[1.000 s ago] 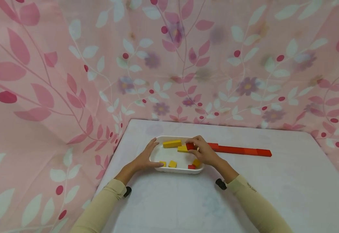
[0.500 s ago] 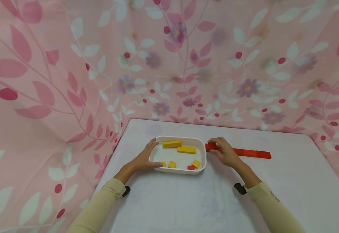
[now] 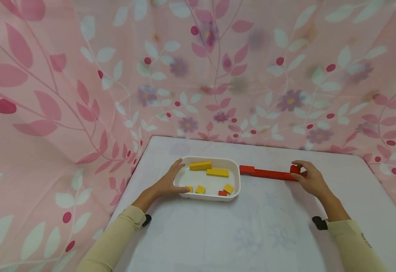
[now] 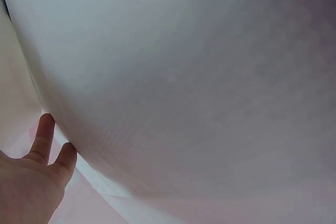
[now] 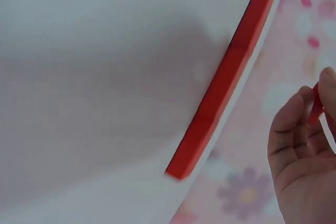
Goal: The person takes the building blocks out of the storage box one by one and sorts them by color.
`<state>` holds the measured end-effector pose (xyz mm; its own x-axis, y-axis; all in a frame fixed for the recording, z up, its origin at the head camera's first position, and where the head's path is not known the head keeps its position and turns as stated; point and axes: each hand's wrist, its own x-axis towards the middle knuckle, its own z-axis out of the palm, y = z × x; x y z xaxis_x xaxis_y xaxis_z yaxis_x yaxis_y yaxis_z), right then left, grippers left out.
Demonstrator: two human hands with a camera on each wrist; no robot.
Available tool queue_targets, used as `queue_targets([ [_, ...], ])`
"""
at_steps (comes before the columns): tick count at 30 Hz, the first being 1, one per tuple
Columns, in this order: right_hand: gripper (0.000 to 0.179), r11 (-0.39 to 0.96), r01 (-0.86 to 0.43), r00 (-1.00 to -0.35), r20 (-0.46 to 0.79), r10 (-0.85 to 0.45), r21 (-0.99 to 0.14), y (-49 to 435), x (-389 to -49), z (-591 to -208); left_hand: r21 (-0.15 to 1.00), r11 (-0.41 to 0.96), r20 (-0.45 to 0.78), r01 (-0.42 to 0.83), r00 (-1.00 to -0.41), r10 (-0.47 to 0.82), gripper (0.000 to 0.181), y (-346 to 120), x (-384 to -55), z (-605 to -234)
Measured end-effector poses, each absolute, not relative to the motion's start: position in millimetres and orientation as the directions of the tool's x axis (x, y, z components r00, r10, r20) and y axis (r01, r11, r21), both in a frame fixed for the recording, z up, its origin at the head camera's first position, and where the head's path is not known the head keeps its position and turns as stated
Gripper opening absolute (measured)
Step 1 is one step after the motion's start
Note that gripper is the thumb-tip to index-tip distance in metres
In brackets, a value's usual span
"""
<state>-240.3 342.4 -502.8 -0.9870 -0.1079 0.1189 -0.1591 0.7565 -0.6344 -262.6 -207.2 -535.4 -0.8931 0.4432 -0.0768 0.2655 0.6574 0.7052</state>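
My left hand (image 3: 164, 184) holds the left end of a white plastic tray (image 3: 235, 185), thumb along the front rim and fingers at the back left corner. In the left wrist view, two fingertips (image 4: 47, 121) touch a white edge. My right hand (image 3: 313, 180) pinches a small red block (image 3: 295, 169) between thumb and fingers, over the right part of a row of red blocks (image 3: 271, 174). A sliver of that held block (image 5: 316, 106) shows in the right wrist view, beside the row (image 5: 223, 82). The hand hides the row's right end in the head view.
Inside the tray lie two long yellow blocks (image 3: 217, 172), several small yellow blocks (image 3: 200, 189) and a small red block (image 3: 222, 193). Another red block (image 3: 247, 169) marks the row's left end, close to the tray. A white cloth covers the table (image 3: 211, 234); floral pink fabric (image 3: 259, 75) hangs behind it.
My right hand has carried the red block out of the tray and rightward along the red row. My left hand stays at the tray's left end.
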Motion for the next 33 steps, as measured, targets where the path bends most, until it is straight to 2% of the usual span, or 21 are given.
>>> queue_targets([
  [5,0.046,0.783,-0.053,-0.999,0.035,-0.040,-0.620,378,-236,-497,0.711,0.656,-0.084,0.254,-0.895,0.438,0.108,-208,-265,-535],
  [10,0.048,0.807,-0.015,-0.999,-0.019,-0.032,-0.590,404,-235,-500,0.719,0.647,-0.084,0.255,-0.892,0.445,0.109,-207,-263,-535],
  [15,0.048,0.826,0.004,-1.000,-0.021,-0.009,-0.564,423,-234,-508,0.701,0.663,-0.089,0.264,-0.890,0.448,0.110,-207,-263,-536],
  [19,0.047,0.847,0.007,-0.999,-0.030,-0.011,-0.532,433,-234,-516,0.698,0.668,-0.096,0.257,-0.892,0.442,0.110,-207,-263,-535],
  [33,0.049,0.872,0.121,-0.978,-0.206,0.023,-0.475,444,-240,-535,0.713,0.659,-0.099,0.240,-0.896,0.433,0.111,-206,-262,-531],
])
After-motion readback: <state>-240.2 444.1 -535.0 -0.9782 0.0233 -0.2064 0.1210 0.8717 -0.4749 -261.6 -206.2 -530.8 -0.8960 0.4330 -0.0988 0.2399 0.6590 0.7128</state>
